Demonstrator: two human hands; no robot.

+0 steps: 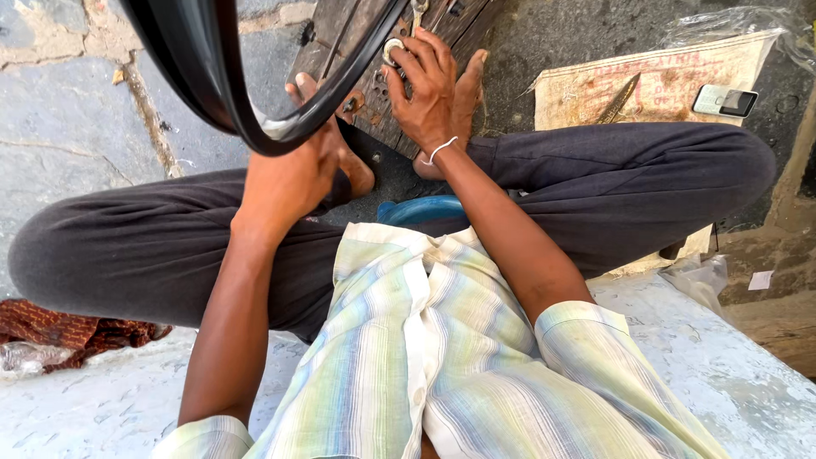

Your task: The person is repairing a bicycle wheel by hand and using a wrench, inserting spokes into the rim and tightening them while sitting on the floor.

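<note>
I sit cross-legged on the ground in dark trousers. My left hand (289,178) grips a black rubber tube (212,85) that loops up out of the top of the view. My right hand (425,85) rests on a dark wooden board (374,93) between my feet, fingertips on a small round metal piece (393,49). A white band circles my right wrist. Part of the board is hidden behind the tube and my hands.
A worn paper sack (663,81) lies at the right with a small phone (724,101) and a slim blade-like tool (619,99) on it. A blue curved object (421,210) shows at my lap. Reddish cloth (59,331) lies at left. Stone paving lies beyond.
</note>
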